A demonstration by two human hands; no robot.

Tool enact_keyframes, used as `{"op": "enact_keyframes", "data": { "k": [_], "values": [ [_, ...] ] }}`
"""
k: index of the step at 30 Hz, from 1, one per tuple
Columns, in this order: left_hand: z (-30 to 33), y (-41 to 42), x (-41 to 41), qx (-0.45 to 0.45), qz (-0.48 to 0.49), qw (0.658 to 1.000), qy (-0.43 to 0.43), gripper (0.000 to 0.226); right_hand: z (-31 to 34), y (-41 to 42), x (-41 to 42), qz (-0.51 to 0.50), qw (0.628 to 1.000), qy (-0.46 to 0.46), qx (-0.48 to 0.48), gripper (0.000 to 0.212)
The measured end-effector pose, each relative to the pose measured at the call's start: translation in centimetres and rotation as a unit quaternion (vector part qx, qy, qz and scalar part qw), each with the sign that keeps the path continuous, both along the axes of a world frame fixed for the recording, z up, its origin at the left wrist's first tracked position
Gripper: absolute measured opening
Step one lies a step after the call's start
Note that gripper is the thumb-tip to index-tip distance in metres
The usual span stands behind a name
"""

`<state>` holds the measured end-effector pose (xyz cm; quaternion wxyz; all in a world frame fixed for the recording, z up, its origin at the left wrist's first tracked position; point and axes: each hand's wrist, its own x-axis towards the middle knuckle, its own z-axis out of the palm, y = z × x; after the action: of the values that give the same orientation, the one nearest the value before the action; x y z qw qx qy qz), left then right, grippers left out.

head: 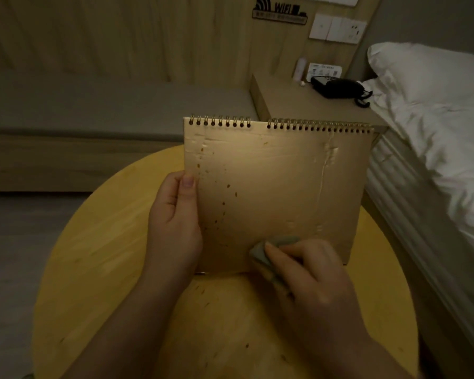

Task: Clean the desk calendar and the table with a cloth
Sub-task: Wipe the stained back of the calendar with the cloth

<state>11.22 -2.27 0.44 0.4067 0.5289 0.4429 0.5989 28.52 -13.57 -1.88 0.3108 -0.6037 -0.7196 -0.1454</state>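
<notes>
A spiral-bound desk calendar [279,184] with a tan card cover stands tilted over the round wooden table [99,269]. Brown spots run down the left part of the cover and a pale streak marks its upper right. My left hand [175,222] grips the calendar's left edge, thumb on the front. My right hand [309,272] holds a small grey cloth [260,253] and presses it against the cover's lower part. Most of the cloth is hidden under my fingers. A few brown specks lie on the table top below the calendar.
A bed with white bedding [435,127] runs along the right. Behind the calendar a nightstand [285,102] carries a black telephone [340,87], a small bottle and a card. A grey cushioned bench [107,110] lies at the back left.
</notes>
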Motion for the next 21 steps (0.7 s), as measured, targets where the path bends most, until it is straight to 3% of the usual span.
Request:
{"op": "enact_keyframes", "data": {
  "k": [12,21],
  "values": [
    [0.4,-0.2,0.0,-0.004,-0.006,1.0,-0.006,0.03,10.9,8.9,0.7,-0.021,0.995,-0.011,0.093,0.033],
    [0.1,0.1,0.0,-0.009,-0.015,1.0,-0.024,0.031,5.7,5.4,-0.9,0.006,0.997,-0.034,0.063,0.028]
  ]
}}
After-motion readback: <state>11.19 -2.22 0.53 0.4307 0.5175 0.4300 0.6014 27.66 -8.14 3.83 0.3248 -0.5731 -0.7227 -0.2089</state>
